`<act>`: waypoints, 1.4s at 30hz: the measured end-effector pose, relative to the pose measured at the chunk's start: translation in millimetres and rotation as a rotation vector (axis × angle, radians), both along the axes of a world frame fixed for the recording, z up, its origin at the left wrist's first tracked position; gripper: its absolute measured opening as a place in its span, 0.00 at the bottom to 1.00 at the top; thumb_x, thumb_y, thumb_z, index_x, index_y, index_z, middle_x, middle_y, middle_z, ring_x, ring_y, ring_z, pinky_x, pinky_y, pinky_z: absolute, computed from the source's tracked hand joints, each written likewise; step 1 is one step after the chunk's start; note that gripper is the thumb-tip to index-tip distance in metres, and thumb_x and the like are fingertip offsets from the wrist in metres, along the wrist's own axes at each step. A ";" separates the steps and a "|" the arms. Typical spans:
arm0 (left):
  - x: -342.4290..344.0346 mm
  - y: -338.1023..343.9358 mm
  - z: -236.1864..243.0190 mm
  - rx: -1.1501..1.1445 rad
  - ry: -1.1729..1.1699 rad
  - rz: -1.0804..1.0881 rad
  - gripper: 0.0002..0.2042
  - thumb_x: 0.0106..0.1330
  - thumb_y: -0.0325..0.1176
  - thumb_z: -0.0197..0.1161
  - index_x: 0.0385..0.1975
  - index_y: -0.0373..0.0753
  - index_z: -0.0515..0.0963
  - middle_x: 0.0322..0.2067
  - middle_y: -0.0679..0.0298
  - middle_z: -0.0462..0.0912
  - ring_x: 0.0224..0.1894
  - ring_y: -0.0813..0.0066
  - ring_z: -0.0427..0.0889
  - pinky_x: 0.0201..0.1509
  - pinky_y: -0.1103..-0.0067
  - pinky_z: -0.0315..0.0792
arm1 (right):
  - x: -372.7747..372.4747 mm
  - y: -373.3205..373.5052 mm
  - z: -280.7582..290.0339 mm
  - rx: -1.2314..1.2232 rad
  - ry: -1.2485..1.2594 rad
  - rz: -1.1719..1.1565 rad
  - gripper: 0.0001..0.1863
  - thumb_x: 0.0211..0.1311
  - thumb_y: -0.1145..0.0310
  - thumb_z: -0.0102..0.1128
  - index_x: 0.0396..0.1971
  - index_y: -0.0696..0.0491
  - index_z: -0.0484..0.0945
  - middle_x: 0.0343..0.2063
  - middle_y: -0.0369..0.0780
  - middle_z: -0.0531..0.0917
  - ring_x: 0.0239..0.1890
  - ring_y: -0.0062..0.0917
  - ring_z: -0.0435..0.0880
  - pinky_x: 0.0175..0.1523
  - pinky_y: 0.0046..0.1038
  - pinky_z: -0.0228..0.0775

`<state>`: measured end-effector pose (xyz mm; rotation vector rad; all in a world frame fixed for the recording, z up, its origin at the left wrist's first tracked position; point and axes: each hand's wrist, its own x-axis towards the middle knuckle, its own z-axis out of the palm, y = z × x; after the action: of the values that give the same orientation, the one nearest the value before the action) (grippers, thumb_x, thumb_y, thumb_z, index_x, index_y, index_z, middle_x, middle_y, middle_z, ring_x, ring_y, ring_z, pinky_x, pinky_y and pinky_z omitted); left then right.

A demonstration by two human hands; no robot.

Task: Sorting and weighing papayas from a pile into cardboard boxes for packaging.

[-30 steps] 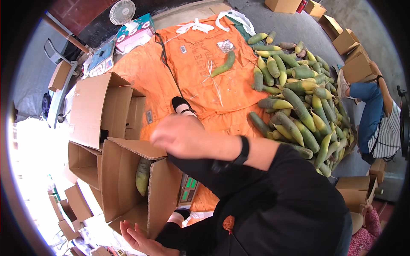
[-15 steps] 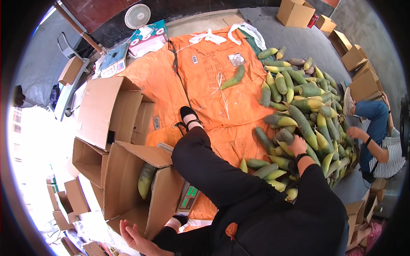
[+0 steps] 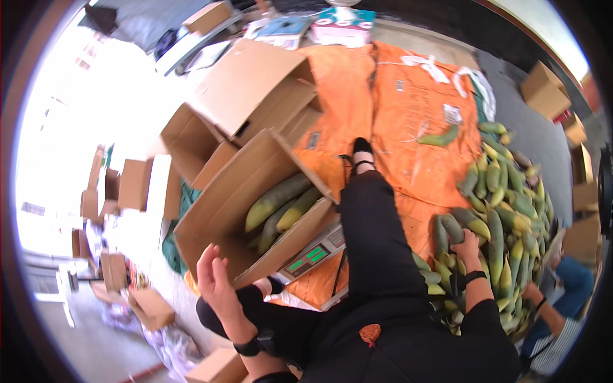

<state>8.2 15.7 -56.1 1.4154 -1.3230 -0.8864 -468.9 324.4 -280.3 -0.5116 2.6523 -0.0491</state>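
- Fruit (image 3: 504,210), long and green-yellow, is seen heaped on the orange sheet (image 3: 408,115) at the right, with one stray piece (image 3: 439,137) lying apart higher up.
- The right hand (image 3: 468,246) is laid on the near edge of the heap, its fingers curled down over a green piece; whether that piece is actually gripped cannot be told. A dark band is worn at the wrist.
- The left hand (image 3: 214,281) is held up with its fingers spread and nothing in them, just beside the lower corner of the open cardboard box (image 3: 223,210).
- Several of the same long fruits (image 3: 281,204) are seen lying inside that box, which is tilted toward the camera.
- A scale (image 3: 313,252) with a green display is seen under the box's near corner.
- A leg (image 3: 373,217) in black is stretched out over the sheet between box and heap, ending in a black shoe.
- A second open box (image 3: 252,96) is seen behind the first, and smaller boxes are scattered on the floor at left.
- Another person (image 3: 562,300) in blue is glimpsed at the lower right, beside the heap.
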 end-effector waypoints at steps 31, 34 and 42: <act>29.4 -19.1 40.0 0.133 -0.299 -0.433 0.27 0.51 0.32 0.71 0.53 0.35 0.73 0.39 0.57 0.81 0.43 0.67 0.80 0.50 0.75 0.72 | 306.5 -346.4 246.2 -1.214 0.085 1.639 0.17 0.43 0.73 0.62 0.39 0.50 0.80 0.37 0.34 0.80 0.45 0.27 0.75 0.46 0.31 0.65; 36.9 -19.1 33.2 0.145 -0.372 -0.356 0.25 0.53 0.32 0.70 0.52 0.35 0.74 0.38 0.56 0.82 0.42 0.69 0.81 0.49 0.76 0.72 | 286.6 -340.8 248.2 -1.297 -0.088 1.476 0.17 0.44 0.70 0.65 0.39 0.50 0.80 0.39 0.35 0.80 0.46 0.29 0.75 0.48 0.32 0.66; 38.2 -33.5 20.0 0.213 -0.683 -0.443 0.21 0.54 0.28 0.64 0.50 0.34 0.75 0.39 0.56 0.82 0.41 0.70 0.79 0.50 0.76 0.71 | 161.2 -298.4 237.9 -1.318 -0.148 0.938 0.10 0.51 0.77 0.63 0.36 0.54 0.79 0.37 0.40 0.81 0.41 0.32 0.79 0.43 0.27 0.72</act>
<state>46.4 -17.8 -36.1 1.7046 -2.1695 -0.8750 -307.7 26.0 -42.4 -1.9260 1.6347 -1.4590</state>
